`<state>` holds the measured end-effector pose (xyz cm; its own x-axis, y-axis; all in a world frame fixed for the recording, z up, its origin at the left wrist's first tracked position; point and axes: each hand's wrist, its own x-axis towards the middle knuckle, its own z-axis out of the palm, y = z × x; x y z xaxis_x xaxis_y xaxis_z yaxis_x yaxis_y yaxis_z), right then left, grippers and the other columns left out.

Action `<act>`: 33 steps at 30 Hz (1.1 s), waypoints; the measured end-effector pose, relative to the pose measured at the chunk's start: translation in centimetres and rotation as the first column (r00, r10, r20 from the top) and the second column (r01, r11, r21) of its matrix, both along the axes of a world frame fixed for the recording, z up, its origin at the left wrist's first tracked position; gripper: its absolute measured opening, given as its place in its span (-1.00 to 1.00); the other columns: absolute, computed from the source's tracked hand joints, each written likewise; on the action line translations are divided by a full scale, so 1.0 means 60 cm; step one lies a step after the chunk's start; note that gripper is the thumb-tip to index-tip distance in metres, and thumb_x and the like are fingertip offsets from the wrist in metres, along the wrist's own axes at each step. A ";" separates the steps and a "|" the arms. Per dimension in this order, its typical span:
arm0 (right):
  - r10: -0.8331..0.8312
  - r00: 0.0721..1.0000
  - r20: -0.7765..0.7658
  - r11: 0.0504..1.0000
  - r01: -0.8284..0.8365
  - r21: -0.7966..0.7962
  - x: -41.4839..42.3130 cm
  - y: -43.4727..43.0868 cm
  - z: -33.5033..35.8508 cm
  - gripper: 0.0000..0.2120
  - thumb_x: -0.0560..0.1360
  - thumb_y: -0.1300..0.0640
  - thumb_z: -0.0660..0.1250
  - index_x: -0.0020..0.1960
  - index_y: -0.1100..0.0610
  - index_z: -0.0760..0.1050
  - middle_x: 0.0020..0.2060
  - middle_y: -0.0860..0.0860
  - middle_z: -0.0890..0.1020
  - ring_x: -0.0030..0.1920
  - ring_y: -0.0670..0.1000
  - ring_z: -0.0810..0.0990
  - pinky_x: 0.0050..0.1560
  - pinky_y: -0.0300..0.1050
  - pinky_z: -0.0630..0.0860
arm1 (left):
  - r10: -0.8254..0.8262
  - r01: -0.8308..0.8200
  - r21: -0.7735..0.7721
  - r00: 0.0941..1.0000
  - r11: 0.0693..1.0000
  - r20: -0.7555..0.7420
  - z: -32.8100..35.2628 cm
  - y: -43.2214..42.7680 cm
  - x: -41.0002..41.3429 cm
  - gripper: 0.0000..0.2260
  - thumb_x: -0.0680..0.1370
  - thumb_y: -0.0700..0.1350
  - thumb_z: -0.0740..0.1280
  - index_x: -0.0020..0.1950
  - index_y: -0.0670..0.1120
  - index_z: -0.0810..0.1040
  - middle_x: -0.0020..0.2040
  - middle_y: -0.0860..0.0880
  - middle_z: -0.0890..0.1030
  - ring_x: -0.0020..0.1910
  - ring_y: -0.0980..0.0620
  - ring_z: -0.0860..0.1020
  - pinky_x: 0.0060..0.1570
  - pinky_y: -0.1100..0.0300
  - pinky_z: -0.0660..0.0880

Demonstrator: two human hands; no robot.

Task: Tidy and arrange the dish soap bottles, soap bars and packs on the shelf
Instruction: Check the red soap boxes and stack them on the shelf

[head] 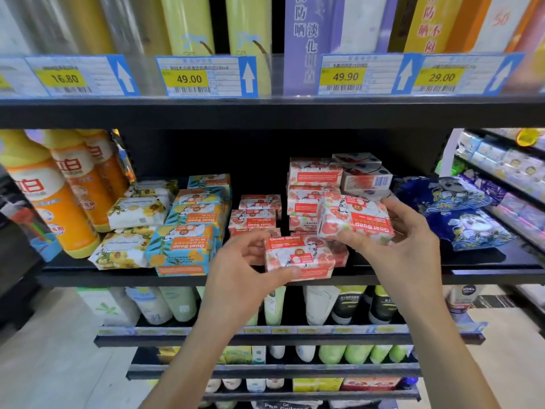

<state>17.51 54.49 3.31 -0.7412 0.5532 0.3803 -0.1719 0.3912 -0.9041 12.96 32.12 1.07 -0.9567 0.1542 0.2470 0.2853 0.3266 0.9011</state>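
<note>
While the left hand grips a red Goat Soap box at the front lip of the middle shelf, thumb on the near lower edge and fingers curled round its far left corner, the right hand holds a second red Goat Soap box higher and to the right, fingers wrapped under and behind it. Second box is tilted, its label upside down to the camera. Its lower edge overlaps the first box's upper right corner; cannot tell whether the two touch. Cannot tell whether the first box rests on the shelf or is lifted clear. Just behind both: a low stack of red soap boxes on the left and a taller stack of red soap boxes at the back, with red-and-white barcoded boxes beside that on the right. Left of the red group: teal Goat Soap boxes, stacked, then white floral soap packs, then orange dish soap bottles upright at the far left. Right of the hands: dark blue patterned packs, lying flat. Price tags line the shelf above.
</note>
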 end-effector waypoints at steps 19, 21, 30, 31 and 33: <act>0.103 0.967 0.234 0.982 -0.136 0.130 -0.014 -0.207 -0.118 -0.07 0.20 -0.27 0.59 0.49 -0.08 0.37 0.28 -0.16 0.36 0.26 0.01 0.50 0.31 0.01 0.51 | 0.180 -0.186 0.047 0.978 0.981 0.107 -0.090 -0.247 0.081 -0.37 0.10 0.23 0.67 0.13 0.22 0.60 -0.05 0.21 0.69 0.02 0.09 0.67 -0.01 0.14 0.59; 0.082 0.969 0.233 0.977 -0.124 0.173 -0.018 -0.215 -0.126 -0.12 0.25 -0.21 0.62 0.49 -0.08 0.38 0.24 -0.19 0.33 0.25 0.01 0.50 0.26 -0.10 0.50 | 0.183 -0.189 0.042 0.976 0.981 0.114 -0.099 -0.257 0.083 -0.36 0.11 0.15 0.66 0.17 0.19 0.60 -0.04 0.21 0.69 0.02 0.08 0.67 -0.11 0.15 0.61; -0.019 0.985 0.170 0.989 -0.006 0.146 -0.022 -0.237 -0.138 -0.19 0.25 -0.25 0.61 0.42 -0.04 0.45 0.30 -0.08 0.58 0.31 0.03 0.54 0.31 0.11 0.53 | 0.162 -0.172 0.068 0.977 0.983 0.138 -0.120 -0.273 0.080 -0.44 0.13 0.05 0.65 0.09 0.25 0.62 -0.05 0.19 0.69 -0.02 0.10 0.67 -0.10 -0.04 0.64; -0.024 0.987 0.161 0.984 -0.005 0.178 -0.019 -0.236 -0.140 -0.22 0.29 -0.23 0.60 0.43 -0.03 0.46 0.33 -0.08 0.56 0.33 0.02 0.52 0.35 0.05 0.51 | 0.159 -0.169 0.070 0.978 0.983 0.137 -0.121 -0.274 0.079 -0.44 0.13 0.06 0.65 0.10 0.26 0.62 -0.05 0.20 0.69 -0.02 0.10 0.67 -0.09 -0.03 0.64; -0.009 0.989 0.149 0.973 -0.026 0.229 -0.012 -0.231 -0.141 -0.30 0.40 -0.17 0.56 0.46 -0.02 0.46 0.37 -0.08 0.52 0.37 -0.01 0.49 0.37 -0.10 0.43 | 0.156 -0.166 0.069 0.979 0.984 0.134 -0.122 -0.274 0.077 -0.40 0.12 0.06 0.64 0.13 0.20 0.61 -0.05 0.21 0.69 -0.01 0.10 0.68 -0.09 0.00 0.64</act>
